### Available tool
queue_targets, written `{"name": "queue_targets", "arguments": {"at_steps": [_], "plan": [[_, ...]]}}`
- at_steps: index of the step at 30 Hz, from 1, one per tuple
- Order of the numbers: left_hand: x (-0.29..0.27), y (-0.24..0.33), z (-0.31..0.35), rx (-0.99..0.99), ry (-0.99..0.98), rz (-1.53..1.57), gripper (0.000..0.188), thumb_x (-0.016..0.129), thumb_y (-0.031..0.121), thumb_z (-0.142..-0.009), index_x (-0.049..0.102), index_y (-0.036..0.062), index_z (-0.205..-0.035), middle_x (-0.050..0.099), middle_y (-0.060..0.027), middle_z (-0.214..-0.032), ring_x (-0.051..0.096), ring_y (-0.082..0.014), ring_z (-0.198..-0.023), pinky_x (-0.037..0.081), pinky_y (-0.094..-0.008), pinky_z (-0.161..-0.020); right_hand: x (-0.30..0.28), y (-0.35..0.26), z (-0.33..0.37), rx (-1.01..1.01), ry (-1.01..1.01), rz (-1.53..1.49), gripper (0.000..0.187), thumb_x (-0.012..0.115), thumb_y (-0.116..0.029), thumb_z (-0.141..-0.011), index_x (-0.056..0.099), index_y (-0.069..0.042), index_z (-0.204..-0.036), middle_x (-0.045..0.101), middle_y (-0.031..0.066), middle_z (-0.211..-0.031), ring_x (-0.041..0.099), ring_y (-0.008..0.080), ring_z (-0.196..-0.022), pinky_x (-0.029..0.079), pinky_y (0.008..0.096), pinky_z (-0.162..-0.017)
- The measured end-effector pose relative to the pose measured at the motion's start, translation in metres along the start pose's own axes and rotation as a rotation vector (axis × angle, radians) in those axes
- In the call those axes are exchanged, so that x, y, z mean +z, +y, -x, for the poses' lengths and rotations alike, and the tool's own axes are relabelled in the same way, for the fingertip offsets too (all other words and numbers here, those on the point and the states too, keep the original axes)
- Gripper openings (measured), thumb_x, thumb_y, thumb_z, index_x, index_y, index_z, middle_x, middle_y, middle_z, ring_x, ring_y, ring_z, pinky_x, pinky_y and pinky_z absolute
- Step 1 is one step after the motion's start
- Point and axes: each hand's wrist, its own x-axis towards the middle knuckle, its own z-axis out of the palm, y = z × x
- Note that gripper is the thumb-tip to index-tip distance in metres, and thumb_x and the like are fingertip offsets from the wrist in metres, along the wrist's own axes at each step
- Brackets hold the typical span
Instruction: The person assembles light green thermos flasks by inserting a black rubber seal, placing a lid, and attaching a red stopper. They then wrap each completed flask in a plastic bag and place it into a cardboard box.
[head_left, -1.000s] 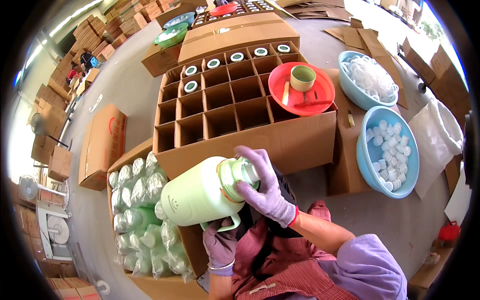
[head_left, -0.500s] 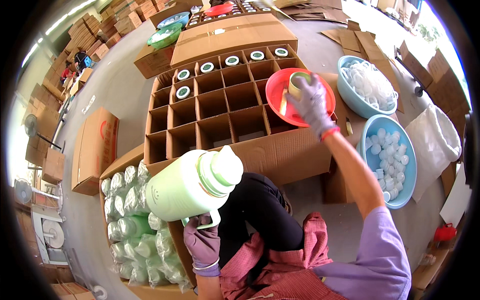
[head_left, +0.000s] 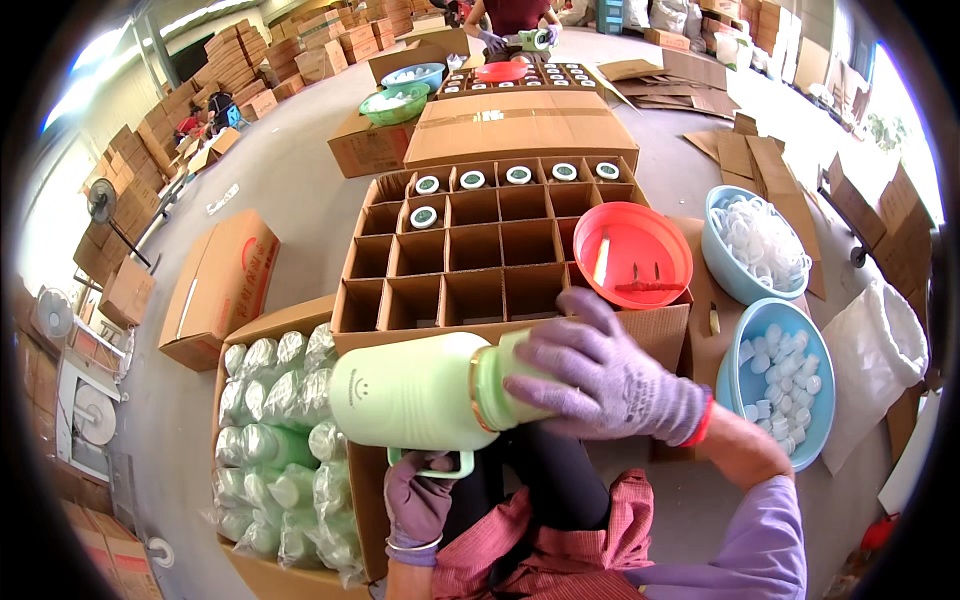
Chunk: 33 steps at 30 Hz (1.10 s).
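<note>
A large light green insulated jug (head_left: 405, 390) lies sideways above my lap, with its mouth end to the right. My gloved left hand (head_left: 418, 505) is closed around its handle (head_left: 465, 464) from below. My gloved right hand (head_left: 615, 385) wraps over a light green cup-like lid (head_left: 508, 372) at the jug's mouth end; the fingers cover much of it. Behind that hand, a red basin (head_left: 672, 245) holds a pale stick-like tool (head_left: 601, 258) and some dark pieces.
Ahead stands a divided carton (head_left: 500, 255) with several white-topped items. Wrapped green jugs fill an open carton (head_left: 232, 335) at left. A basin of white rings (head_left: 755, 245) and a basin of small clear caps (head_left: 780, 380) are at right. Beyond, a person (head_left: 515, 25) handles another jug.
My right hand has come from the red basin to the jug, bringing the cup-like lid to its mouth end. The jug has tipped level. My view has shifted, showing another person.
</note>
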Motion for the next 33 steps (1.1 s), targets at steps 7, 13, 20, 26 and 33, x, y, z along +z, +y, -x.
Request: {"name": "queue_targets", "arguments": {"at_steps": [7, 13, 20, 26, 33], "plan": [[-0.011, 0.001, 0.014, 0.314, -0.151, -0.58, 0.035, 0.047, 0.011, -0.097, 0.055, -0.0021, -0.129, 0.07, -0.0119, -0.102, 0.066, -0.0209, -0.088, 0.053, -0.0328, -0.081, 0.055, -0.021, 0.02, 0.763, 0.282, -0.953, 0.039, 0.071, -0.019, -0.076, 0.059, -0.002, -0.109, 0.062, 0.0133, -0.107, 0.06, 0.0239, -0.102, 0.047, 0.0352, -0.09], [-0.034, 0.029, -0.001, 0.656, -0.617, -1.163, 0.044, 0.063, 0.019, -0.089, 0.055, -0.0012, -0.126, 0.056, -0.0215, -0.135, 0.054, -0.0394, -0.123, 0.039, -0.0531, -0.108, 0.085, 0.022, 0.015, 0.905, -0.17, -1.57, 0.025, 0.06, -0.017, -0.091, 0.066, 0.001, -0.107, 0.067, 0.0088, -0.103, 0.063, 0.0193, -0.098, 0.049, 0.0315, -0.092], [-0.073, 0.013, 0.06, 0.896, -0.648, -1.848, 0.052, 0.074, 0.024, -0.075, 0.06, 0.0187, -0.125, 0.049, -0.0217, -0.134, 0.05, -0.0421, -0.127, 0.038, -0.0593, -0.108, 0.089, -0.013, -0.027, 0.617, -0.622, -1.155, 0.024, 0.063, -0.02, -0.092, 0.067, -0.002, -0.107, 0.068, 0.0094, -0.097, 0.065, 0.0167, -0.094, 0.052, 0.031, -0.086], [-0.132, 0.044, 0.086, 0.607, -0.755, -1.785, 0.052, 0.064, 0.014, -0.084, 0.055, 0.009, -0.134, 0.056, -0.0172, -0.131, 0.055, -0.0317, -0.124, 0.039, -0.0516, -0.111, 0.096, -0.054, -0.015, 0.513, -0.733, -1.178, 0.021, 0.064, -0.015, -0.088, 0.066, -0.001, -0.103, 0.065, 0.0137, -0.1, 0.065, 0.0266, -0.095, 0.051, 0.0354, -0.086], [-0.2, 0.102, 0.005, 0.373, 0.404, -1.297, 0.027, 0.055, 0.011, -0.097, 0.061, -0.0022, -0.12, 0.065, -0.0222, -0.114, 0.063, -0.0357, -0.106, 0.049, -0.0369, -0.093, 0.103, -0.031, -0.029, 0.786, -0.676, -1.121, 0.025, 0.058, -0.006, -0.085, 0.065, 0.003, -0.108, 0.065, 0.0109, -0.104, 0.063, 0.0189, -0.099, 0.049, 0.0308, -0.091]]}}
